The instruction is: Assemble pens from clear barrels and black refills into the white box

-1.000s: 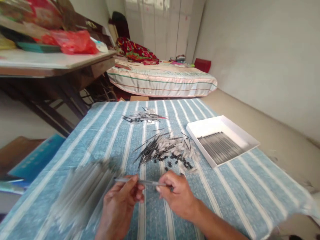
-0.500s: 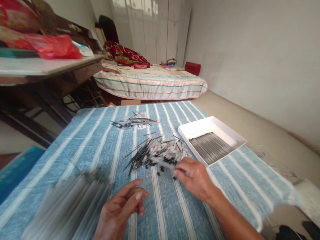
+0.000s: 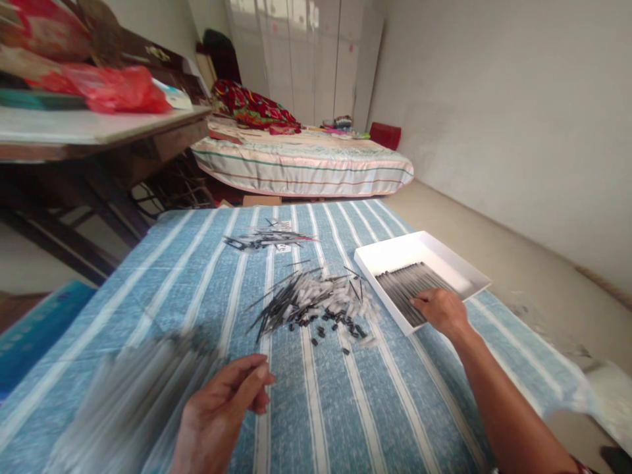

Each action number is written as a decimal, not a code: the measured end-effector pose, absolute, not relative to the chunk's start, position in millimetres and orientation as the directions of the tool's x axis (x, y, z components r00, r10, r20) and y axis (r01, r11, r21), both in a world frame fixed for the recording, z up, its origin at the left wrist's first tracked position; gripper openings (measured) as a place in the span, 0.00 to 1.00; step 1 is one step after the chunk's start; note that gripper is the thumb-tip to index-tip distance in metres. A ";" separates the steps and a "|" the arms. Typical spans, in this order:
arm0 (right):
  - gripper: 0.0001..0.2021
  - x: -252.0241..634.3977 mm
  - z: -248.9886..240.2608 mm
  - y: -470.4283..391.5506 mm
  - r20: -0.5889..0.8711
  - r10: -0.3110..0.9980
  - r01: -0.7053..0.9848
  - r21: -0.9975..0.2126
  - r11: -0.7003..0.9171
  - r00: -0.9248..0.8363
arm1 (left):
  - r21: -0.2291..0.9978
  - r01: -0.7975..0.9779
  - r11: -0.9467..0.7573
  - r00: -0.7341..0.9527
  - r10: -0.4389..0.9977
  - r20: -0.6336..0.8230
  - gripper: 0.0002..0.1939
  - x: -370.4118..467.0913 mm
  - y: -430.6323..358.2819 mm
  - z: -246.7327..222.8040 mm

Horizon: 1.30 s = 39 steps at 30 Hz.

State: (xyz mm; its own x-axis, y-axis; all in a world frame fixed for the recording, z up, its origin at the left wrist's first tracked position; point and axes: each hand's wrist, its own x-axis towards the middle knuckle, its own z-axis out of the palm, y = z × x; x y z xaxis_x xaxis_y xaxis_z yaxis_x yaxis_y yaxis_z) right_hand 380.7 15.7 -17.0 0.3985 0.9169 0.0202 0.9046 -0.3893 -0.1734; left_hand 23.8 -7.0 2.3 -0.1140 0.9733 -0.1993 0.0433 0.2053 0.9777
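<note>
My right hand reaches into the white box, fingers pinched on a slim grey pen at the near end of a row. The held pen is mostly hidden under the fingers. Similar grey pens lie side by side in the box. My left hand hovers over the near cloth, fingers curled in against the thumb, with nothing visible in them. Ahead of it is a pile of thin dark refills and whitish translucent pieces, with small black caps scattered along its near side.
A blurred stack of long translucent tubes lies at the near left. Another small heap of dark and clear sticks is farther back on the striped blue cloth. Beyond are a bed and a side table.
My right hand has moved right from the pile's near edge into the white box. The left hand has shifted slightly left, its fingers closing in.
</note>
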 end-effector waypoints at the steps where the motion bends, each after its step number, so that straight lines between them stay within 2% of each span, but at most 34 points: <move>1: 0.15 380.7 -17.6 15.8 0.013 0.919 0.907 -0.163 -0.388 0.395 | 0.978 0.046 0.202 -0.120 0.973 -0.195 0.12 23.3 -6.6 2.3; 12: 0.14 385.7 -16.2 14.5 -0.045 0.935 0.929 -0.107 -0.354 0.351 | 0.989 0.035 0.146 -0.201 0.970 -0.136 0.11 22.2 -6.9 2.7; 19: 0.13 389.3 -16.1 14.3 -0.086 0.943 0.938 -0.108 -0.330 0.322 | 0.986 0.050 0.159 -0.185 0.972 -0.147 0.13 14.1 -5.3 1.2; 25: 0.13 399.6 -24.7 10.5 -0.108 0.948 0.942 -0.126 -0.311 0.299 | 0.988 0.123 0.096 -0.254 0.965 -0.062 0.13 0.0 -2.7 -0.8; 28: 0.16 402.6 -26.1 9.7 -0.094 0.948 0.939 -0.140 -0.315 0.304 | 0.961 0.263 0.081 -0.344 0.939 0.015 0.15 -13.5 -0.2 -1.7; 31: 0.19 401.6 -23.5 8.0 -0.055 0.945 0.935 -0.138 -0.326 0.322 | 0.842 0.531 0.097 -0.384 0.913 0.137 0.16 -26.5 1.6 -4.4; 34: 0.17 394.8 -19.9 3.5 0.063 0.926 0.923 -0.131 -0.362 0.372 | 0.574 0.812 0.103 -0.292 0.924 0.247 0.14 -31.5 2.1 -7.4; 37: 0.14 380.8 -16.0 -3.6 0.254 0.896 0.925 -0.206 -0.319 0.365 | 0.290 0.950 0.118 -0.168 0.974 0.153 0.13 -26.1 1.5 -8.0; 39: 0.14 368.0 -12.9 -8.3 0.360 0.884 0.937 -0.291 -0.196 0.297 | 0.138 0.982 0.130 -0.139 0.989 0.056 0.13 -19.6 1.1 -7.1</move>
